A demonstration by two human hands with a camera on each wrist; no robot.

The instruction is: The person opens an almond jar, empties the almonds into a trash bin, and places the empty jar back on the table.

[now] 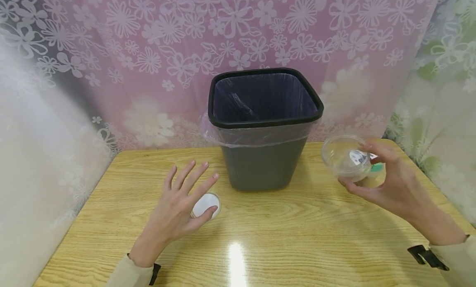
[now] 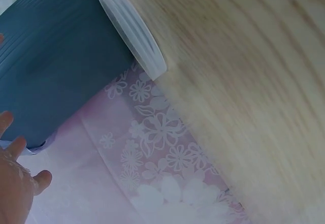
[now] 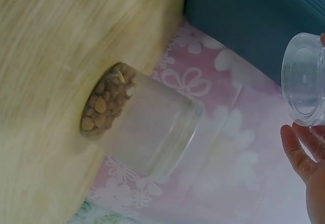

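My right hand [image 1: 396, 188] pinches a clear round plastic cup [image 1: 334, 157] between thumb and fingers, held up at the right of the table. The right wrist view shows this cup at its right edge, with the fingertips right at its side. Near it on the table stands a see-through jar [image 3: 157, 120] with brown nut-like pieces [image 3: 104, 107] in its bottom. My left hand [image 1: 178, 208] has its fingers spread and holds nothing. Its thumb overlaps a white round lid [image 1: 204, 203] in the head view; the lid's ridged side [image 2: 134, 36] shows in the left wrist view.
A dark grey bin [image 1: 262, 167] with a black rim stands at the back middle of the wooden table [image 1: 282, 237], between my hands. A thin plastic liner [image 1: 264, 137] folds over its outside. Flowered curtains [image 1: 238, 31] hang behind the table and at both sides.
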